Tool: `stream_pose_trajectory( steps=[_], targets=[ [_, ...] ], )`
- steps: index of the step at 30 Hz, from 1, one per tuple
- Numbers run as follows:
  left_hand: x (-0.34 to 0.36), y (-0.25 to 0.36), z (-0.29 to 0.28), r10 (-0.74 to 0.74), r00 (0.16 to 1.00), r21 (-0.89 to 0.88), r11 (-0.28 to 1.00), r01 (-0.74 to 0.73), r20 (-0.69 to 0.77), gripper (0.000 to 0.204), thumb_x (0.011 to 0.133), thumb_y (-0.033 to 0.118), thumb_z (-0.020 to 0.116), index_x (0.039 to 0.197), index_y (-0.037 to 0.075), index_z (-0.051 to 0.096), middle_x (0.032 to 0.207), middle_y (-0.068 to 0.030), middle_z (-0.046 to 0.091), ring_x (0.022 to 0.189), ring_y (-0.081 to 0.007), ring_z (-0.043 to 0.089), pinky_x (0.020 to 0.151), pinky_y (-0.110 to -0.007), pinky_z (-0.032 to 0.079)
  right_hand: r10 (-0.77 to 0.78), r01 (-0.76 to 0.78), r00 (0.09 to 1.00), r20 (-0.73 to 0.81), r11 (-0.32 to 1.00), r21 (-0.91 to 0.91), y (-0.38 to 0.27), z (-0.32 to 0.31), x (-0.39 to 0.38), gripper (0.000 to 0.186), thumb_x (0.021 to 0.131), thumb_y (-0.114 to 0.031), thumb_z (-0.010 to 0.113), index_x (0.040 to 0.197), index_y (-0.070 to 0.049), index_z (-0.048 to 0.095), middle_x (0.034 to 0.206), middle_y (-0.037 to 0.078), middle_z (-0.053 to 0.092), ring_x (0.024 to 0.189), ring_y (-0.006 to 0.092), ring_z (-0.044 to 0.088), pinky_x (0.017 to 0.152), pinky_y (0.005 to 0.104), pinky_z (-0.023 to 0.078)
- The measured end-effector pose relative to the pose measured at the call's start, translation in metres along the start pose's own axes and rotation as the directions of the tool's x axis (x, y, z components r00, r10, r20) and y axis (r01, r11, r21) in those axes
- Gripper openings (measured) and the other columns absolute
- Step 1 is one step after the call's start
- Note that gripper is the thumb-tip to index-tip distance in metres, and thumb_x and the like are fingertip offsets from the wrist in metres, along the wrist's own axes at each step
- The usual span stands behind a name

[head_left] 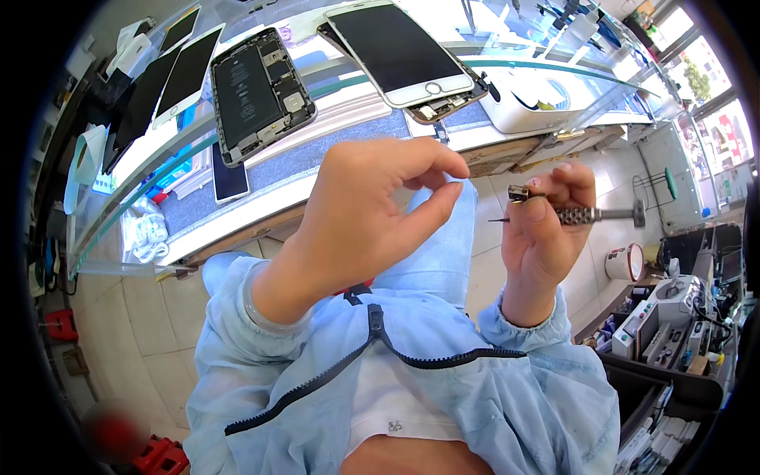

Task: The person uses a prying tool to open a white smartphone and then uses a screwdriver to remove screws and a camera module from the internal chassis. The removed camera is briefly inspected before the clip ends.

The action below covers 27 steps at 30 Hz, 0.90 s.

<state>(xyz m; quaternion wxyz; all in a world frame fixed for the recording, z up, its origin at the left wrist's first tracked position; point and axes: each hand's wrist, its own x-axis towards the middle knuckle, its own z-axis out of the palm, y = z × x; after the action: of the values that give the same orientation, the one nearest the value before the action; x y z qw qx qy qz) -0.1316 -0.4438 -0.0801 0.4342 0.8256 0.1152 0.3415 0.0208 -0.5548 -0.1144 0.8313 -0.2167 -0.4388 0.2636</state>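
Observation:
My right hand (541, 237) is closed around a slim metal screwdriver (576, 216) with a knurled grip, lying crosswise with its thin tip pointing left. Between the thumb and fingertips of that same hand sits a small boxy metal part (518, 193). To its left, my left hand (380, 198) is raised with thumb and forefinger curled toward each other; anything between their tips is too small to see. On the glass counter beyond lies an opened phone body (257, 99) with battery and boards bared. A white-framed phone screen (397, 54) rests on another phone housing (467, 87).
Glass counter edge (340, 81) crosses ahead of me. More screens (188, 75) lie at the far left. Beneath the glass, a phone (229, 172) lies near a coiled white cable (146, 229). A white container (522, 103) is at right; an equipment cart (657, 324) stands lower right.

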Motion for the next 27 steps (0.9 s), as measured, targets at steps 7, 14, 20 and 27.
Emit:
stream_pose_trajectory(
  steps=[7, 14, 20, 27],
  targets=[
    [0.002, -0.010, 0.003, 0.231, 0.973, 0.288, 0.931, -0.225, 0.014, 0.019, 0.071, -0.004, 0.064, 0.089, 0.000, 0.067, 0.091, -0.0113, 0.065, 0.073, -0.0161, 0.063, 0.064, -0.027, 0.051, 0.189, -0.180, 0.982, -0.014, 0.954, 0.241, -0.001, -0.001, 0.003, 0.042, 0.078, 0.007, 0.067, 0.115, 0.001, 0.047, 0.096, 0.015, 0.067, 0.090, 0.0166, 0.065, 0.078, 0.0244, 0.051],
    [-0.001, 0.016, -0.008, 0.248, 0.969, 0.074, 0.966, -0.247, -0.001, 0.026, 0.067, -0.001, 0.073, 0.093, 0.001, 0.069, 0.103, -0.0141, 0.061, 0.086, -0.0187, 0.062, 0.066, -0.026, 0.051, 0.241, -0.238, 0.970, 0.025, 0.931, 0.277, -0.001, 0.002, 0.003, 0.044, 0.077, 0.008, 0.067, 0.115, 0.001, 0.048, 0.095, 0.014, 0.067, 0.088, 0.0157, 0.065, 0.072, 0.0217, 0.050],
    [0.009, 0.011, -0.009, 0.450, 0.891, 0.044, 0.893, -0.448, -0.062, 0.033, 0.066, 0.000, 0.076, 0.098, 0.006, 0.071, 0.108, -0.0157, 0.058, 0.092, -0.0215, 0.060, 0.060, -0.024, 0.051, 0.417, -0.420, 0.905, 0.083, 0.847, 0.326, -0.001, 0.006, 0.005, 0.040, 0.077, 0.007, 0.064, 0.113, 0.000, 0.049, 0.092, 0.013, 0.067, 0.067, 0.0075, 0.058, 0.052, 0.0157, 0.040],
    [0.007, 0.012, -0.016, 0.447, 0.894, 0.130, 0.888, -0.440, -0.025, 0.032, 0.064, 0.000, 0.077, 0.094, 0.011, 0.073, 0.109, -0.0148, 0.057, 0.095, -0.0212, 0.060, 0.060, -0.022, 0.051, 0.546, -0.539, 0.833, 0.091, 0.765, 0.352, 0.003, 0.010, 0.005, 0.036, 0.078, 0.004, 0.066, 0.111, -0.001, 0.053, 0.089, 0.011, 0.067, 0.051, 0.0007, 0.045, 0.041, 0.0130, 0.029]
  ],
)
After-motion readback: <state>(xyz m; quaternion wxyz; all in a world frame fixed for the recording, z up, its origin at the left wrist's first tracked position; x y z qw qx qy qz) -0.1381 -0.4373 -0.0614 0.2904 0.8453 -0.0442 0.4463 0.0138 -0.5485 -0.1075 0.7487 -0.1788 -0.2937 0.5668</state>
